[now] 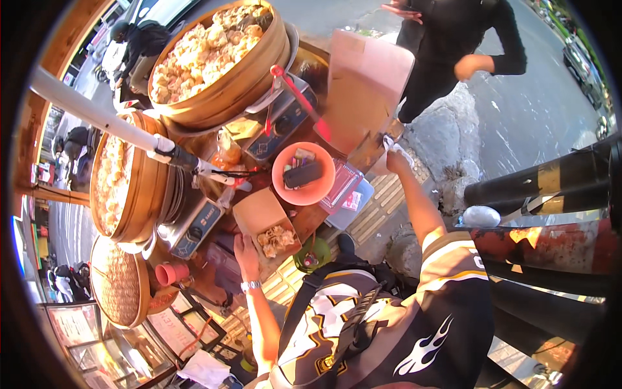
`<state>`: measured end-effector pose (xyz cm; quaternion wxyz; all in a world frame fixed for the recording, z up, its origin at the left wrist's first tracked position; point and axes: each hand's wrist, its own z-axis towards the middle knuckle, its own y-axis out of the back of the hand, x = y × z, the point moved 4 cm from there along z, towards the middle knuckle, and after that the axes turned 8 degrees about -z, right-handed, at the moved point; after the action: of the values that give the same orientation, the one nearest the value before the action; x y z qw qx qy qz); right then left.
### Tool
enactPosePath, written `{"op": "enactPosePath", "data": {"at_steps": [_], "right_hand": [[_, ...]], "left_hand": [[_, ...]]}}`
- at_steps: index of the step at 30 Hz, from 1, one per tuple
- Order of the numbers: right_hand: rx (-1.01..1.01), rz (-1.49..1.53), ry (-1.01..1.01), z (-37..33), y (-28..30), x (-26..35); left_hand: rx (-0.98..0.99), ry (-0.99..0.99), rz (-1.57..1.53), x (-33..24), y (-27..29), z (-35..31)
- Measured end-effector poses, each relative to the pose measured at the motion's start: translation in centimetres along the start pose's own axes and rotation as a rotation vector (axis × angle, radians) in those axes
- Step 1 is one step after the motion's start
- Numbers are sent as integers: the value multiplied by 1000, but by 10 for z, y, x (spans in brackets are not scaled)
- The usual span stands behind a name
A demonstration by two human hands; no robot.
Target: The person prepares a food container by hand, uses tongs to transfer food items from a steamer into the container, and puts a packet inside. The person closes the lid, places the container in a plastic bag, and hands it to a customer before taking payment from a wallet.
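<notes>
An open cardboard takeaway box (249,214) lies at the near edge of the stall, its lid folded back. Several dumplings (275,241) fill its near part. My left hand (245,255) is against the box's left side, fingers along its edge and thumb partly hidden. Out to the right, my right hand (396,160) is closed on a white crumpled piece (390,144), tissue or thin plastic; I cannot tell which. It is beside the wooden corner of the stall, near a large upright pinkish board (366,78).
Large bamboo steamers (223,97) of dumplings stand at the far left by gas stoves (197,227). An orange bowl (304,148) with dark items, red tongs (301,104) and a notebook (343,183) are in the middle. A person in black (453,39) stands beyond; thick pipes (544,181) lie right.
</notes>
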<state>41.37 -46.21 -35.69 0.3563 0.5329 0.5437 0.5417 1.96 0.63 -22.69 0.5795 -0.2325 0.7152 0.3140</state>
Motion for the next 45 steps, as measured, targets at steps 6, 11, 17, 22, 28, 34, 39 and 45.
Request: {"op": "enactPosePath", "data": {"at_steps": [6, 11, 17, 22, 28, 34, 39, 45], "right_hand": [[-58, 86, -83, -18, 6, 7], [-175, 109, -98, -50, 32, 10], [-325, 737, -87, -63, 59, -33], [-317, 1495, -320, -101, 95, -35], [109, 1499, 79, -186, 148, 95], [27, 858, 629, -262, 157, 296], [-312, 528, 1032, -255, 120, 358], [-237, 561, 708, -257, 110, 333]], "left_hand": [[-23, 77, -42, -5, -1, 1], [8, 78, -7, -4, 7, 0], [104, 125, -156, -27, -9, 4], [103, 198, -15, -29, 2, 6], [212, 148, 32, -39, -3, 15], [254, 122, 37, -29, 8, 18], [281, 50, -22, -32, 10, 19], [289, 39, -39, -31, 14, 13]]}}
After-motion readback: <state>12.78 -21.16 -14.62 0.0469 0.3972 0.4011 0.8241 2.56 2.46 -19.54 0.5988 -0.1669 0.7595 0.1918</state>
